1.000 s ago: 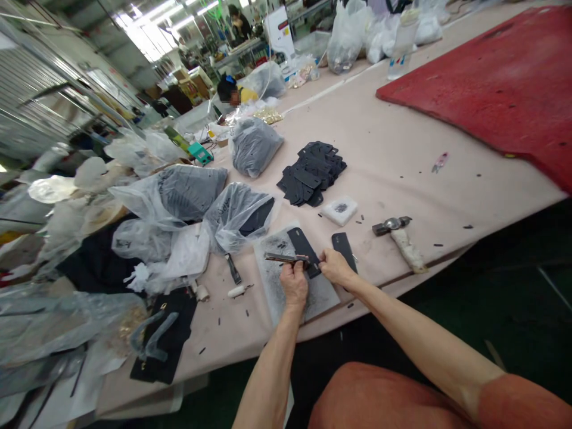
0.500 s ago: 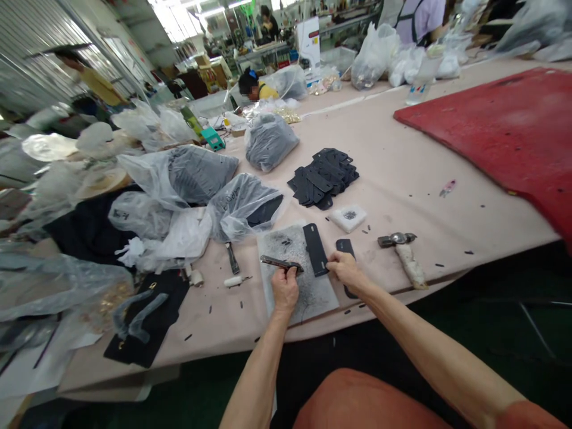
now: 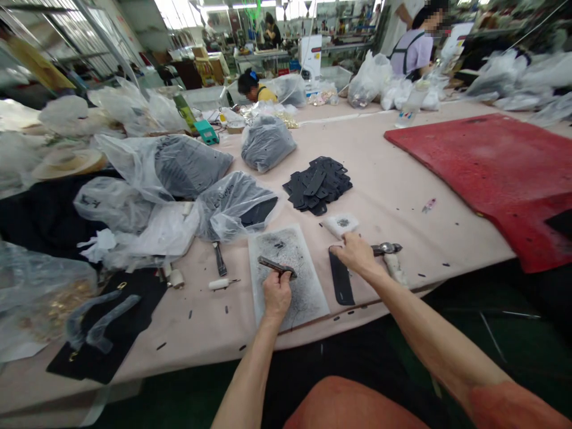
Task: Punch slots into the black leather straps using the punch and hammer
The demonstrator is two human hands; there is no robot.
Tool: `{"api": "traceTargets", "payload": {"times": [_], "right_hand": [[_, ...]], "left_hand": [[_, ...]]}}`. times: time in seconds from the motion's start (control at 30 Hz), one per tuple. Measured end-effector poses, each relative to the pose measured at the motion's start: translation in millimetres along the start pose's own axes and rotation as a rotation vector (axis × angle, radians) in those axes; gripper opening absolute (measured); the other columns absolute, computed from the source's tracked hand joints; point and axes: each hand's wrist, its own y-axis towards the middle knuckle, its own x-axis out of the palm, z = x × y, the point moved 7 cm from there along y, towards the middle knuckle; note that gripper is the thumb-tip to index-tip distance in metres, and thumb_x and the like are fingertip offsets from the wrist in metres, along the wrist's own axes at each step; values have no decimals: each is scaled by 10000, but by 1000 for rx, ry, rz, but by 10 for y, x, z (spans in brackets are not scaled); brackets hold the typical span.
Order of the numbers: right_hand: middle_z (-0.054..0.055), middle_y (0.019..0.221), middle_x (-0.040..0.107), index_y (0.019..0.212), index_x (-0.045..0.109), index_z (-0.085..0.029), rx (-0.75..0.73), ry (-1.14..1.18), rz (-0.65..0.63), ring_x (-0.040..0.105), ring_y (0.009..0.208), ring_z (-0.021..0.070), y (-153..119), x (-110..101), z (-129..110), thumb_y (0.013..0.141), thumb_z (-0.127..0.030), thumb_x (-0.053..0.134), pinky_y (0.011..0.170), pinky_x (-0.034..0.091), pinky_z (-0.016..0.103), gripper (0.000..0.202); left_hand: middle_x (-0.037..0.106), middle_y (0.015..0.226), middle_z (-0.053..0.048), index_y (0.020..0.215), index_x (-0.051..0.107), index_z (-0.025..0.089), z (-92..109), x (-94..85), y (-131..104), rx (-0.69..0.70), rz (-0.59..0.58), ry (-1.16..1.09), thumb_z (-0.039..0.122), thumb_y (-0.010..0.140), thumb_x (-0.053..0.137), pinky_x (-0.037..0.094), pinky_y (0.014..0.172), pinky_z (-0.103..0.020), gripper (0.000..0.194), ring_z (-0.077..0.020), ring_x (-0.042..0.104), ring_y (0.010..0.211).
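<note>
My left hand (image 3: 277, 293) is closed around a slim dark metal tool (image 3: 273, 264), which looks like a hand punch, held level over the pale board (image 3: 313, 298). Black specks and a few small black slivers lie on that board. To its right, a black strip-shaped piece (image 3: 342, 283) lies flat on the table. My right hand (image 3: 357, 255) is over the far end of this piece, fingers apart, one fingertip at its top edge and another towards the white pad (image 3: 342, 224). Whether a second piece lies underneath is hidden. Behind my right wrist is a hammer (image 3: 393, 265), partly covered.
A heap of black pieces (image 3: 319, 185) lies beyond the pad. Left of the board are a short dark tool (image 3: 220, 259), a white-handled awl (image 3: 222, 284) and plastic bags (image 3: 236, 205). A red sheet (image 3: 500, 173) covers the right side. Other people work farther back.
The black piece on the board has left it, and a black piece now lies to the right, under my right hand. That hand has shifted up and right. My left hand keeps the tool.
</note>
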Motion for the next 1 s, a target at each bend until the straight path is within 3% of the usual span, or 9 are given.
{"api": "traceTargets", "payload": {"times": [0.1, 0.17, 0.3, 0.4, 0.57, 0.73, 0.83, 0.9, 1.0], "right_hand": [[180, 1122, 600, 1126, 566, -124, 32, -125, -64, 604, 1028, 305, -363, 388, 183, 771, -502, 647, 836, 435, 363, 525], [173, 1147, 573, 1176, 530, -134, 58, -133, -75, 609, 1013, 301, -438, 506, 215, 764, -523, 656, 817, 436, 362, 581], [158, 1212, 521, 1262, 460, -170, 26, -141, -58, 607, 1004, 292, -298, 477, 119, 740, -483, 693, 790, 437, 353, 651], [145, 1231, 518, 1208, 499, -190, -51, -170, -112, 605, 1005, 283, -147, 472, 32, 710, -427, 723, 776, 442, 341, 595], [183, 1175, 565, 1164, 526, -136, -21, -171, -170, 599, 1019, 318, 57, 525, 115, 611, -424, 793, 776, 453, 357, 678], [127, 940, 656, 994, 627, -135, -60, 19, -123, 620, 930, 262, 188, 367, 222, 744, -209, 632, 764, 438, 324, 261], [41, 812, 657, 990, 661, -165, -120, 127, -155, 617, 779, 174, 177, 174, 245, 745, -185, 598, 686, 436, 258, 253], [-5, 695, 620, 990, 678, -166, -109, 344, -166, 567, 615, 122, 144, -1, 273, 723, -200, 592, 572, 411, 226, 282], [-66, 506, 495, 937, 669, -147, 52, 840, -74, 415, 402, 80, 88, -264, 393, 676, -252, 603, 403, 313, 204, 288]], "left_hand": [[741, 811, -85, 854, 699, 162, 7, 6, 14, -6, -11, -5, 338, 827, 525, 540, 703, -329, 249, -239, 695, 773], [743, 815, -85, 871, 700, 160, 9, 2, 21, -4, -11, -3, 345, 830, 530, 541, 709, -331, 254, -240, 696, 775], [748, 858, -89, 901, 703, 163, -5, -1, 21, 7, -6, -3, 341, 834, 536, 545, 763, -346, 254, -246, 701, 832], [749, 872, -92, 910, 705, 158, -15, 7, 14, 9, -5, -11, 344, 838, 533, 544, 768, -349, 263, -247, 700, 841], [745, 833, -92, 894, 703, 151, 13, 1, 3, 10, 1, 4, 339, 835, 530, 535, 732, -341, 262, -244, 697, 798], [736, 784, -84, 834, 703, 161, 5, -9, 1, -1, 9, 22, 339, 826, 537, 523, 690, -334, 244, -240, 689, 748], [734, 787, -82, 838, 702, 163, -25, -2, -2, -18, 7, 20, 342, 831, 538, 518, 693, -334, 243, -241, 687, 756], [736, 810, -85, 858, 702, 161, -36, 2, -7, -22, 8, 7, 337, 833, 538, 518, 709, -337, 242, -242, 688, 781], [737, 830, -86, 885, 702, 158, -34, 1, -12, -25, 13, -12, 329, 832, 542, 519, 728, -337, 240, -238, 687, 794]]}}
